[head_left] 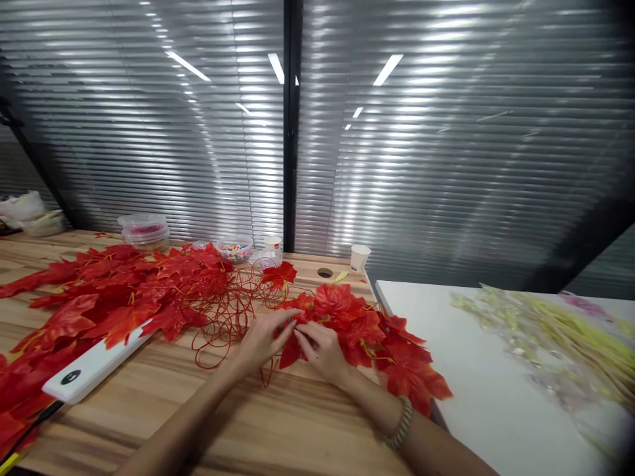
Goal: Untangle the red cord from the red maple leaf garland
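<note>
My left hand (262,337) and my right hand (320,350) meet over the table, fingertips pinched together and nearly touching. A red artificial maple leaf (290,354) shows just beneath the right fingertips, which appear to grip it. What the left fingertips pinch is too small and covered to make out. Behind and right of the hands lies a bunch of red artificial maple leaves (342,304) with yellowish stems. A loose tangle of thin red cord (233,304) spreads left of my left hand, and a loop of it hangs out below that hand.
More red leaves (94,277) cover the table's left side, partly over a white power strip (99,367). Behind are a tub of colourful beads (235,249), stacked plastic tubs (145,231) and a paper cup (360,258). A white table (446,344) at right bears yellow strips (570,330).
</note>
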### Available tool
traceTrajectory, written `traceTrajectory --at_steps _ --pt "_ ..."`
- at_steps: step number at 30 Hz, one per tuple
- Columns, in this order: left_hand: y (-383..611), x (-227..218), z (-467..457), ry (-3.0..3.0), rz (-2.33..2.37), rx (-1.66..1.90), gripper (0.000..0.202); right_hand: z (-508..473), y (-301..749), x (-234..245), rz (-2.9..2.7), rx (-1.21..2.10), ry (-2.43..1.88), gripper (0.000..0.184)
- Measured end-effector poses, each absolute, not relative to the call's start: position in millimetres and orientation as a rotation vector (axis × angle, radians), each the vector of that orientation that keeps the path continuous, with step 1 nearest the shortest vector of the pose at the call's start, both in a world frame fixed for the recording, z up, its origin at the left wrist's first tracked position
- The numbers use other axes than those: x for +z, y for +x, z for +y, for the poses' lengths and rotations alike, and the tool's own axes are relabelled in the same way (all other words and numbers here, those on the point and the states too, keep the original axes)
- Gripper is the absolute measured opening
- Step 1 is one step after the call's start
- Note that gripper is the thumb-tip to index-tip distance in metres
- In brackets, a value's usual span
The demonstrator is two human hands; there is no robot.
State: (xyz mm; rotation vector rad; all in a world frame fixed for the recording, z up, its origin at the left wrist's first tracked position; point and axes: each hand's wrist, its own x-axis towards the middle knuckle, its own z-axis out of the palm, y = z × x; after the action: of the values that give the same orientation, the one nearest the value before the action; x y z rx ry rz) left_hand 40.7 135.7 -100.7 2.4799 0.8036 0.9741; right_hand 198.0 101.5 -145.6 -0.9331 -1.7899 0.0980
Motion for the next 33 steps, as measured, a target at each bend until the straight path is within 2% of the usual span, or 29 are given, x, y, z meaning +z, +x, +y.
traceTrajectory --at_steps 14,33 --pt "41.6 -105.9 134.4 2.401 0.908 1.061 0.03 97.4 197.8 -144.1 -1.893 0.083 -0.949 0.02" --pt "42.1 -108.8 133.3 2.525 0.812 1.044 0.028 97.2 200.2 -142.5 -1.898 0.125 -0.985 0.019"
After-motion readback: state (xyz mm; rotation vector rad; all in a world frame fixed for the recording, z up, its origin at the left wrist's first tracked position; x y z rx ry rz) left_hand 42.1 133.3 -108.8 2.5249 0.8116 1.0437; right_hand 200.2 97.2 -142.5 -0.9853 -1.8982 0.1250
